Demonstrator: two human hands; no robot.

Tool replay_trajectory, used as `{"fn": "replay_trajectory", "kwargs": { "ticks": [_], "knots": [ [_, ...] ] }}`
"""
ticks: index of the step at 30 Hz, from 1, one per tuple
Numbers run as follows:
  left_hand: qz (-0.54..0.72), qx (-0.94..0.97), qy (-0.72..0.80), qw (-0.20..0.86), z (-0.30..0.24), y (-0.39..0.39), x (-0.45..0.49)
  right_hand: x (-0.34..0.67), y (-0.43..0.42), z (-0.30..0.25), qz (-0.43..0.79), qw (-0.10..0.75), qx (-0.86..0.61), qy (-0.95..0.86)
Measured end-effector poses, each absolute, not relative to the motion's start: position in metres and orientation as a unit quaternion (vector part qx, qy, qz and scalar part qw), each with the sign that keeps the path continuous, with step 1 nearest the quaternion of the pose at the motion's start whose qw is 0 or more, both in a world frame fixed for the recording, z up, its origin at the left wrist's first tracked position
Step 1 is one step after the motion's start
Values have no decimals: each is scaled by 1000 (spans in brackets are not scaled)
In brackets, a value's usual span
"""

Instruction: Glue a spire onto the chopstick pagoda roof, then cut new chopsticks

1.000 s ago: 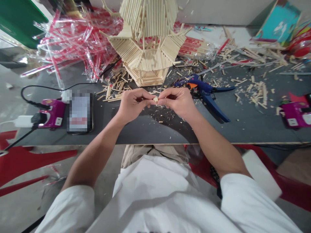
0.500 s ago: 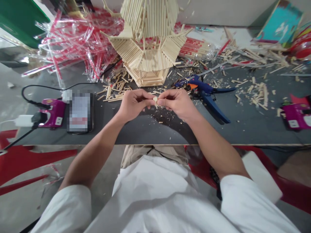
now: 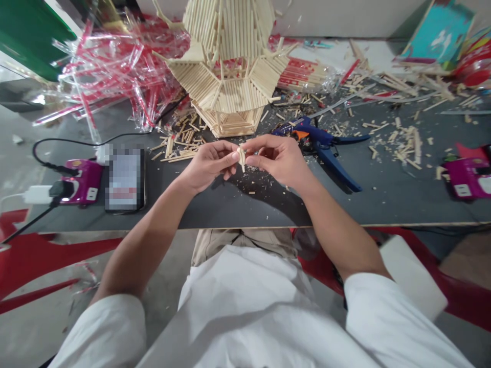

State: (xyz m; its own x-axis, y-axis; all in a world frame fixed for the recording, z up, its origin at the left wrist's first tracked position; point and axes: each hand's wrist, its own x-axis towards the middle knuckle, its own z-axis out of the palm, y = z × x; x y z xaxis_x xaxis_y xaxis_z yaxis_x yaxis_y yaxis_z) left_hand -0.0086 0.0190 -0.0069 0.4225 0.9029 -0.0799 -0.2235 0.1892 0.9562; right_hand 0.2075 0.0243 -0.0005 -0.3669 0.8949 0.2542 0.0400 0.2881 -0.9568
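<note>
Between the fingertips of both hands is a small pale wooden piece [image 3: 241, 157], made of short stick bits, its narrow end pointing down. My left hand [image 3: 209, 164] pinches it from the left, thumb and forefinger closed on its edge. From the other side my right hand [image 3: 278, 159] has its thumb and forefinger on it. Just beyond the hands stands a tiered pagoda-like model [image 3: 233, 97] built of thin wooden sticks. A blue glue gun [image 3: 318, 138] lies on the dark table right of my right hand.
A phone [image 3: 126, 179] and a purple power socket [image 3: 83, 181] lie at the left. Red and clear plastic wrappers [image 3: 115, 71] are heaped behind them. Stick offcuts [image 3: 406, 145] are strewn over the right side, near another purple socket [image 3: 468, 176]. The table's front edge [image 3: 245, 228] is close to my body.
The small wooden piece has turned a little and now shows a longer side. My right fingers have shifted and spread slightly around it. The view has moved slightly.
</note>
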Motion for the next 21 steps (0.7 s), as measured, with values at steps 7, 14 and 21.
{"fn": "replay_trajectory", "kwargs": {
  "ticks": [7,14,21],
  "knots": [
    [407,490,350,687,-7,17,-6,206,20,3,427,436,-400,-684],
    [427,484,359,674,-11,16,-3,206,23,-2,451,434,-402,-668],
    [467,491,376,632,-14,17,-1,206,20,2,391,456,-376,-706]
  ]
}}
